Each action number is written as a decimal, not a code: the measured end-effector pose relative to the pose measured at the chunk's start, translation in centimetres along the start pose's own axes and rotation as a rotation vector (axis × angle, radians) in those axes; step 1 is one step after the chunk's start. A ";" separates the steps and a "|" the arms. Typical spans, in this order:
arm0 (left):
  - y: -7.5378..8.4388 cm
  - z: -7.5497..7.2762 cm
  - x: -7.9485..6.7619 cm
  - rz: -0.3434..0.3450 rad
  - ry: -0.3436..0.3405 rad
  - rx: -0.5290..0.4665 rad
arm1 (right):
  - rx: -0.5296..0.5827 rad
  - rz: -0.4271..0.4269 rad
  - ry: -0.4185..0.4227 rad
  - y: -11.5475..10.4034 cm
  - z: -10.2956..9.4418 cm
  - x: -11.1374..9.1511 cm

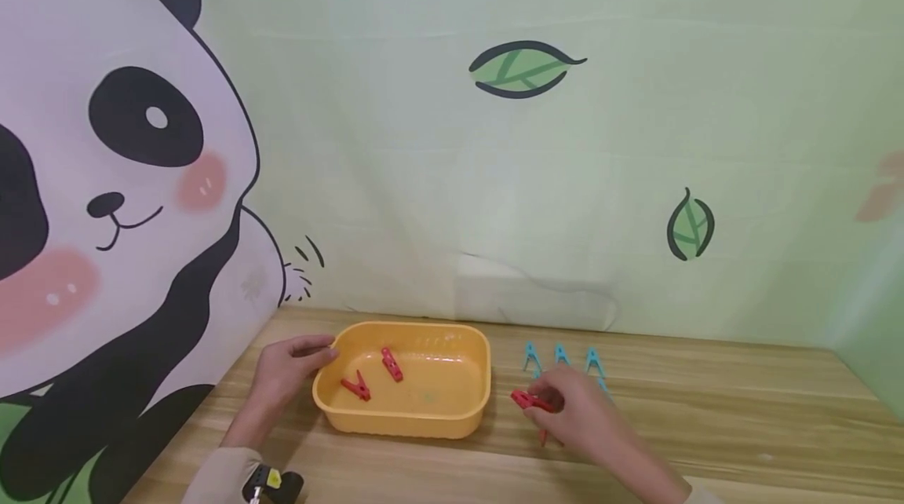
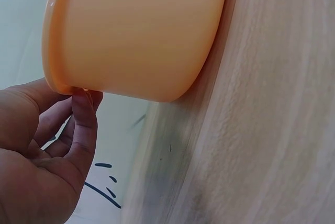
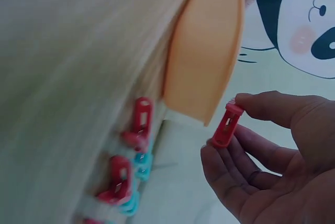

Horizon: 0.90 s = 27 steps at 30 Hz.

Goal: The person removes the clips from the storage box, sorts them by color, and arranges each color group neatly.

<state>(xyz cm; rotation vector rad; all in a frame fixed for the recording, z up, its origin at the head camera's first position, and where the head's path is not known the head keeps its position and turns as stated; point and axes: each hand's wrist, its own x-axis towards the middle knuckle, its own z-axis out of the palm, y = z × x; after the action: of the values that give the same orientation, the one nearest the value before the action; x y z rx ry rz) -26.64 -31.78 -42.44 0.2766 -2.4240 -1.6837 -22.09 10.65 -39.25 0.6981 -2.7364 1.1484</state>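
Observation:
A yellow plastic basin stands on the table; two red clothespins lie inside it, one near the back and one with spread legs at the left. My left hand holds the basin's left rim between thumb and fingers. Right of the basin, my right hand pinches a red clothespin by its ends, above the table. Below that hand, other red clothespins are on the table, partly hidden in the head view. Behind them are several blue clothespins.
The wooden table extends to the right. A pale green backdrop with leaf drawings rises behind it, and a large panda picture covers the left side. A dark device sits on the left wrist.

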 end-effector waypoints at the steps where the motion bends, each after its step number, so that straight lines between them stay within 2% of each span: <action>1: -0.1 0.0 0.0 -0.001 -0.001 -0.001 | -0.008 -0.014 -0.011 0.4 -0.1 -0.4; 4: -0.1 0.1 0.0 -0.015 0.001 0.003 | -0.026 -0.023 -0.063 1.2 -0.5 -1.3; 14: -0.2 0.1 0.0 -0.019 0.011 0.000 | -0.011 0.170 -0.272 2.5 -0.7 -3.2; 17: -0.2 0.0 0.0 -0.020 0.009 0.006 | 0.020 0.208 -0.291 2.7 -0.6 -3.4; 23: -0.1 0.0 -0.2 -0.025 0.010 0.024 | 0.041 0.208 -0.299 3.1 -0.7 -3.5; 27: 0.1 0.0 -0.3 -0.024 0.006 0.035 | 0.051 0.240 -0.321 3.1 -1.2 -3.5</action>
<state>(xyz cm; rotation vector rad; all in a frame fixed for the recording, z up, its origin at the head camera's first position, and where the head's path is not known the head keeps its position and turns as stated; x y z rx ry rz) -26.40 -31.65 -42.40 0.3164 -2.4571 -1.6492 -20.46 14.71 -41.36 0.6201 -3.1415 1.2537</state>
